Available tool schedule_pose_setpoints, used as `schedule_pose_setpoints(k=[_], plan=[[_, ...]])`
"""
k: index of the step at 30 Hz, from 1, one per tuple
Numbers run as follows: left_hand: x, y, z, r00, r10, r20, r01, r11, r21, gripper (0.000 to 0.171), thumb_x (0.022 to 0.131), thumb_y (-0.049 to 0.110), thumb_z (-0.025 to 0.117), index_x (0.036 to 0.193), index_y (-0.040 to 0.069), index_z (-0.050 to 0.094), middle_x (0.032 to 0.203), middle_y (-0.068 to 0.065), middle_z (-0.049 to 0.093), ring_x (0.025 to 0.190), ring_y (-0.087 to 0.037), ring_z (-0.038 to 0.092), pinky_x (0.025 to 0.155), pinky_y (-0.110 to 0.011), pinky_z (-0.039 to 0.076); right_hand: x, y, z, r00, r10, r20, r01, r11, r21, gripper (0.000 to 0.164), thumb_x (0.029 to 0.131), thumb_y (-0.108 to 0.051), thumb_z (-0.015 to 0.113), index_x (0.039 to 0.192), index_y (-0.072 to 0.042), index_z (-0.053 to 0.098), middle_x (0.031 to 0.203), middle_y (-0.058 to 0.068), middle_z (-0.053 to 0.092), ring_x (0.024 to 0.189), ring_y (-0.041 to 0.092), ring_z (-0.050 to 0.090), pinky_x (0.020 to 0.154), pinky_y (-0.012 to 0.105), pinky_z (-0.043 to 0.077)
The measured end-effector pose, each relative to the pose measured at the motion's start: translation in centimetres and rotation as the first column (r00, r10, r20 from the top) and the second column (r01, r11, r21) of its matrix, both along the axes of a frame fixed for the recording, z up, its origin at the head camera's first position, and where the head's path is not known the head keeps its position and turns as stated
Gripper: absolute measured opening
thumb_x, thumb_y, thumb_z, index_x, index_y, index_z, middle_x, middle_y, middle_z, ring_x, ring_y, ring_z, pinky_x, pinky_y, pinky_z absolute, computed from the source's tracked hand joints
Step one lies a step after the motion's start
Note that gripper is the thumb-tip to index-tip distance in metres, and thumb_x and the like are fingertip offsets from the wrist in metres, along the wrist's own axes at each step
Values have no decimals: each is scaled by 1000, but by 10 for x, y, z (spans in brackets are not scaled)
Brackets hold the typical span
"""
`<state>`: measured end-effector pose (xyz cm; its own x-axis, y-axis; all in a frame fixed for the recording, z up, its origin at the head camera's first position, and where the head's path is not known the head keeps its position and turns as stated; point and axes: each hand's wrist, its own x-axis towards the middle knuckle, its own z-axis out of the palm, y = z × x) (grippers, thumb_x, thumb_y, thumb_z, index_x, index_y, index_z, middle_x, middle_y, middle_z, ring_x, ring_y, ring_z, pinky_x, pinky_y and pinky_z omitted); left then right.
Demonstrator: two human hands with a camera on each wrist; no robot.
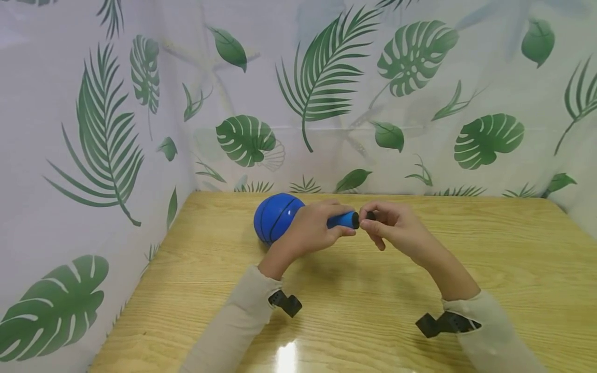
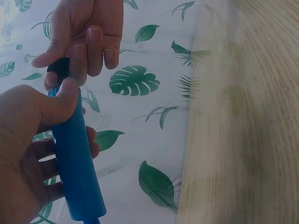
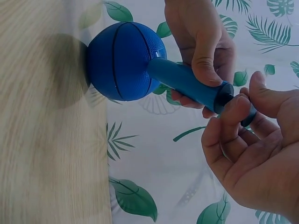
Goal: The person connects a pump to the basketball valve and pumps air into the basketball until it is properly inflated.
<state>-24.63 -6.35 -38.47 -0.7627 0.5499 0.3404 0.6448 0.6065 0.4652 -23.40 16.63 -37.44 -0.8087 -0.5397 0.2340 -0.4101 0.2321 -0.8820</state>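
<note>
A blue hand pump (image 1: 342,220) with a black end cap lies across my left hand (image 1: 308,228), which grips its barrel with the thumb along one side and the fingers round the other. The fingers of my right hand (image 1: 406,233) pinch the pump's black handle (image 3: 250,116), close against the barrel's end. At the far end from the handle, a narrow blue tip (image 2: 92,221) shows in the left wrist view. Beyond that end sits a blue ball (image 3: 121,60) with black lines; the pump's end overlaps it in the right wrist view.
The ball and both hands are over a light wooden table (image 1: 373,300). White sheeting with green leaf prints (image 1: 326,103) rises behind the table and along its left side. Black wrist straps with small cameras (image 1: 285,303) sit on both beige sleeves.
</note>
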Motion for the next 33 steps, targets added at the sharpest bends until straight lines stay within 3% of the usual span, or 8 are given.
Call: schedule_pose_setpoints(k=[6,10,15,20,24,29,33], plan=[[-1,-3,2,1000,4,30,-5,1000,16,43,96,37,71,135,17,67,120,0,69,92,-13,64,80,-28,53,1,-2,3,1000,20,15,-20,1000,-1,16,106,-15,55,109,0,59,70,4,52,56,22,50,53,32,47],[-2,-4,4,999,11,38,-12,1000,21,46,95,37,73,135,17,67,120,-1,70,97,-14,66,85,-30,55,2,-5,6,998,-13,68,12,1000,15,25,107,-20,55,125,-3,51,70,6,52,55,24,51,57,33,47],[-4,1,-1,1000,-13,21,13,1000,-9,46,95,36,73,135,15,66,118,-3,69,96,-15,65,84,-29,55,4,-10,6,993,-76,87,66,992,107,45,104,-27,61,141,-8,41,66,9,54,56,26,55,67,34,50],[-2,3,-8,999,-20,30,20,1000,-15,45,93,39,75,132,17,69,118,-1,69,98,-14,65,86,-29,55,4,-13,-1,988,-129,81,114,979,172,46,100,-26,68,137,-3,53,63,8,55,53,22,55,58,31,47],[-1,-1,-9,997,-26,78,27,1000,-10,50,90,45,77,132,20,69,123,2,69,106,-13,65,91,-31,55,3,-15,-6,985,-165,43,153,966,209,43,97,-23,73,131,-1,61,64,6,57,52,21,55,50,29,42],[-1,-19,6,993,-12,119,8,1000,27,51,89,45,78,133,21,67,126,2,70,115,-15,65,96,-36,55,2,-18,-8,982,-186,21,176,958,228,36,95,-23,74,123,-1,66,66,5,58,52,19,54,51,29,44],[-5,-38,23,996,78,53,-81,995,61,44,92,41,75,129,19,70,120,-2,73,113,-19,67,98,-45,55,1,-18,-8,981,-195,3,187,945,268,35,94,-23,75,119,0,67,70,5,62,55,18,55,53,30,48]])
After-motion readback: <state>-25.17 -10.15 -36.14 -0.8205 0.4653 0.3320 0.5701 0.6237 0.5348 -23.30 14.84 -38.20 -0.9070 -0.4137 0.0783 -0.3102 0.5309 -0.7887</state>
